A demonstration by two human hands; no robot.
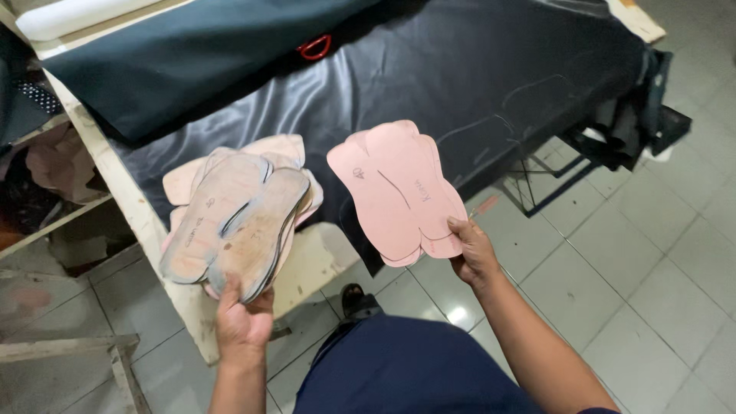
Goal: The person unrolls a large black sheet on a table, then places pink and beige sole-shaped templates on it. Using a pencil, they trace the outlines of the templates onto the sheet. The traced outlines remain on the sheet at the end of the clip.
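Observation:
My left hand [243,318] grips the near end of a fanned stack of pink, worn shoe-sole templates [234,218], their grubby faces up, held over the table's near edge. My right hand [474,253] holds a second, cleaner fan of pink sole-shaped templates [395,192] by its lower right corner, out over the table edge and the floor. Both stacks hang above a dark sheet of shiny material [429,84] spread on the table, which bears faint traced sole outlines.
A pale wooden table [126,195] runs from the upper left to the near middle. A darker roll of fabric [176,61] lies at the back, a red ring-shaped object [314,47] beside it. White tiled floor [636,268] lies to the right; shelves with scraps sit at left.

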